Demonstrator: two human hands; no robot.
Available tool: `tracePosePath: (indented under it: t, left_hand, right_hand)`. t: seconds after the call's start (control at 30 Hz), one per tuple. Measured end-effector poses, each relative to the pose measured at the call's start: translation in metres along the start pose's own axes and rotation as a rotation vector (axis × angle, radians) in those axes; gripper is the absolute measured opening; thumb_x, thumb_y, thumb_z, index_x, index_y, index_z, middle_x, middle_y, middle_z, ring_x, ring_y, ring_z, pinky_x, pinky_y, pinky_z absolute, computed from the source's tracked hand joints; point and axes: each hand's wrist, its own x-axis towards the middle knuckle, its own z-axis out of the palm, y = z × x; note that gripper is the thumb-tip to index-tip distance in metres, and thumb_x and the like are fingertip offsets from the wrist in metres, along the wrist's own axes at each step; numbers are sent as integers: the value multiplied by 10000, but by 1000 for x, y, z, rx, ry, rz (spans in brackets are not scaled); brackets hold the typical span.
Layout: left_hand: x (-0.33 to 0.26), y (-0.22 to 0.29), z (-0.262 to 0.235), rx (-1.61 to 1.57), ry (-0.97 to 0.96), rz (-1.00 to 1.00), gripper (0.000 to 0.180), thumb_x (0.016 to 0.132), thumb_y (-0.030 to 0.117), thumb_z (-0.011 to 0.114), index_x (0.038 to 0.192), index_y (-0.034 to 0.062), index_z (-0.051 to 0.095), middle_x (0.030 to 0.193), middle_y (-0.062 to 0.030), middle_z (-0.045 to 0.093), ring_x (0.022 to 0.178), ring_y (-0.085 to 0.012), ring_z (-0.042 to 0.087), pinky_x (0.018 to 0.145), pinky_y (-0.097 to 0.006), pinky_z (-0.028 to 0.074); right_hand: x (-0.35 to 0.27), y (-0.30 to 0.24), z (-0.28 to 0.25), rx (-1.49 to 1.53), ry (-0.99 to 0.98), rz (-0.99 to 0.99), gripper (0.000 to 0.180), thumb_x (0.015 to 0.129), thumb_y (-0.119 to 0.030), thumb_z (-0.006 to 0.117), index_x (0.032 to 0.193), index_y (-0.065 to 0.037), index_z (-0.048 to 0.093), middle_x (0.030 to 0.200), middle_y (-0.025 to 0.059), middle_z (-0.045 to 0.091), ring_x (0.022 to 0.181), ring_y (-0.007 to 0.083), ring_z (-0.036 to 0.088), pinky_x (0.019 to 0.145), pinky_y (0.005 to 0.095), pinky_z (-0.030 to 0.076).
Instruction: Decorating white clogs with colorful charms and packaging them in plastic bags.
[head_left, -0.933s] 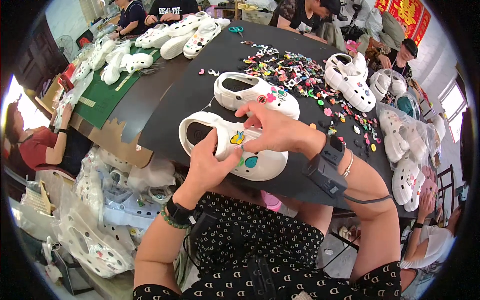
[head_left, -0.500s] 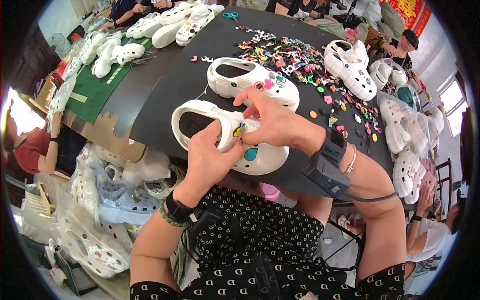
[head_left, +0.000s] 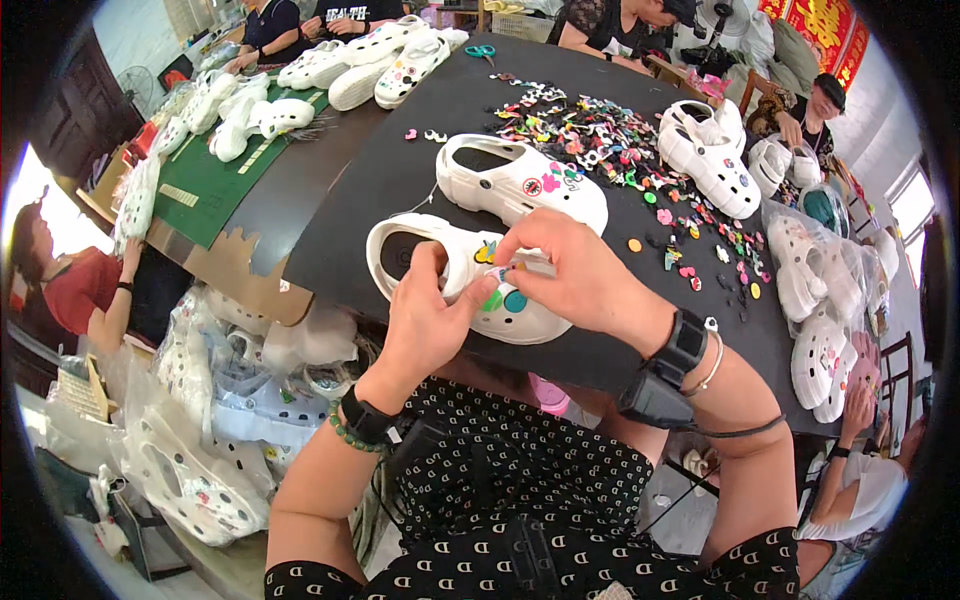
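A white clog (head_left: 540, 325) lies on the near edge of the dark table, with its heel toward the left. My left hand (head_left: 425, 315) grips its rim at the foot opening, thumb on the upper. Over the upper, my right hand (head_left: 575, 265) is closed in a pinch on a small pale shoe charm (head_left: 497, 273), partly hidden by the fingers. Around it sit a yellow charm (head_left: 486, 252), a green charm (head_left: 493, 300) and a round teal charm (head_left: 515, 301). Just beyond lies a second white clog (head_left: 510, 205), with several charms on its toe.
A heap of loose colourful charms (head_left: 590, 130) spreads across the far table. More white clogs (head_left: 710, 160) stand at right, and others (head_left: 405, 75) at far left near a green mat (head_left: 215, 190). Bagged clogs (head_left: 190, 480) lie at lower left. Several people work around the table.
My right fingers have shifted from beside the yellow charm to a small pale charm nearer me. The green charm now shows by my left thumb. The whole view has shifted slightly.
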Motion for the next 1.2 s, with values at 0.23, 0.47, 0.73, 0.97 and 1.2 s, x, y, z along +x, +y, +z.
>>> tracePosePath:
  t: [0.23, 0.47, 0.73, 0.97, 1.2]
  left_hand:
    - [-4, -16, -3, -496, 30, 62, 332, 889, 137, 712, 1107, 25, 488, 1001, -52, 566, 928, -123, 576, 759, -285, 508]
    - [-1, -1, -20, -588, -127, -186, 256, 877, 139, 720, 1005, -39, 588, 1093, -50, 533, 931, -93, 562, 696, -225, 519]
    - [9, 11, -11, -148, -150, 113, 285, 896, 224, 675, 1029, -28, 683, 1036, -152, 532, 889, -249, 553, 775, -357, 453]
    - [11, 19, -15, -259, -238, -150, 326, 940, 267, 611, 1075, -26, 664, 1172, -209, 555, 1033, -314, 573, 898, -391, 453]
    - [14, -2, -5, -196, -209, -98, 362, 964, 293, 565, 1127, -21, 639, 1172, -209, 556, 1066, -333, 556, 956, -393, 419]
  right_hand:
    - [-4, -9, 6, -58, 73, -8, 134, 794, -98, 716, 899, -43, 653, 913, 84, 614, 865, 216, 621, 775, 310, 501]
    - [-7, -24, -33, 110, 70, 261, 100, 854, -80, 688, 924, -30, 638, 787, 0, 636, 712, 39, 537, 617, 224, 436]
    - [-15, -24, -9, -91, -36, 128, 120, 854, -50, 665, 966, -8, 657, 829, 106, 672, 748, 195, 656, 718, 321, 522]
    - [-20, -20, -13, -182, 28, 73, 105, 823, -110, 652, 872, -17, 663, 834, 167, 657, 828, 359, 634, 753, 444, 500]
    - [-17, -28, -5, -159, 18, 44, 115, 820, -123, 656, 860, -15, 662, 815, 161, 646, 828, 351, 634, 754, 453, 493]
